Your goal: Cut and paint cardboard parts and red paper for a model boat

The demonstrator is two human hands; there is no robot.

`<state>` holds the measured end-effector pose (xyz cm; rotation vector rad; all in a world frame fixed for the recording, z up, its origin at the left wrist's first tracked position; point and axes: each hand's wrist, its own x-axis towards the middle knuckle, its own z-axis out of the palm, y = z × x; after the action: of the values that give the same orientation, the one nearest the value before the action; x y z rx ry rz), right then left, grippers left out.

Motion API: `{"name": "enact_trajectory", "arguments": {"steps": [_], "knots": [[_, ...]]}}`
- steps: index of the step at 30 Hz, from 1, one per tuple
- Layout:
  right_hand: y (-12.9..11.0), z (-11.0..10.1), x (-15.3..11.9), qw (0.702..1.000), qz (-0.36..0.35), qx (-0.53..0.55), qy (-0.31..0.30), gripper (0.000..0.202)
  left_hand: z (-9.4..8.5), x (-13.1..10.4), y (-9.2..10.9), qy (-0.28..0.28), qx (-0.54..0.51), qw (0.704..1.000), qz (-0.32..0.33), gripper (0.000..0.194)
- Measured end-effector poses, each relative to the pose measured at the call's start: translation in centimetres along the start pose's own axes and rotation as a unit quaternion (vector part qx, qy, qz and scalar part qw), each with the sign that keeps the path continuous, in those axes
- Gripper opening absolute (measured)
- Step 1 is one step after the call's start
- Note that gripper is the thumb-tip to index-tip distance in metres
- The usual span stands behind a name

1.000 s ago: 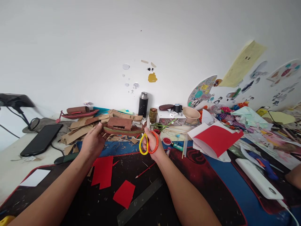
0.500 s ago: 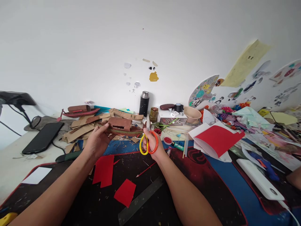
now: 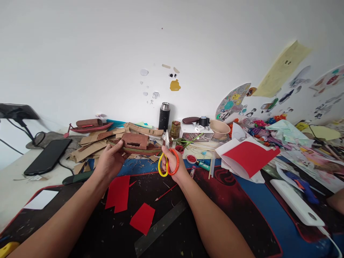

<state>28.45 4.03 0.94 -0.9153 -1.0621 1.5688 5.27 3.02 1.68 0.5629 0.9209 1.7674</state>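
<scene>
A brown model boat (image 3: 135, 142) with a curved roof and a slot-like window is held up by its left end in my left hand (image 3: 112, 157). My right hand (image 3: 173, 163) grips scissors (image 3: 167, 161) with one yellow and one orange handle loop, blades pointing up. The scissors and the right fingertips are close to the boat's right end; whether they touch it I cannot tell. Below the hands, a notched red piece (image 3: 118, 193) and a smaller red piece (image 3: 143, 218) lie on the dark mat (image 3: 113, 236), with a red pencil (image 3: 166, 192) and a ruler (image 3: 159, 227).
Cardboard scraps (image 3: 88, 150) and another model boat (image 3: 91, 125) are at the back left. A black flask (image 3: 164, 117) stands by the wall. Red paper (image 3: 249, 157), a bowl (image 3: 219, 129) and a white power bank (image 3: 297, 202) are to the right. A phone (image 3: 48, 156) lies left. Part of another person's arm (image 3: 335, 201) shows at the right edge.
Almost nothing differs. The view has shifted slightly, and both hands keep their hold on the boat and the scissors.
</scene>
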Motion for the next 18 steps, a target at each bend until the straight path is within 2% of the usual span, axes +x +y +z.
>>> {"name": "enact_trajectory", "arguments": {"steps": [9, 18], "knots": [[-0.01, 0.08, -0.09, 1.0, 0.003, 0.007, -0.007, 0.061, -0.06, 0.09, -0.01, 0.009, 0.0, 1.0, 0.006, 0.028], [0.26, 0.08, 0.03, 1.0, -0.001, -0.001, -0.002, 0.061, 0.16, 0.01, 0.36, -0.012, -0.01, 1.0, 0.013, 0.023]]}}
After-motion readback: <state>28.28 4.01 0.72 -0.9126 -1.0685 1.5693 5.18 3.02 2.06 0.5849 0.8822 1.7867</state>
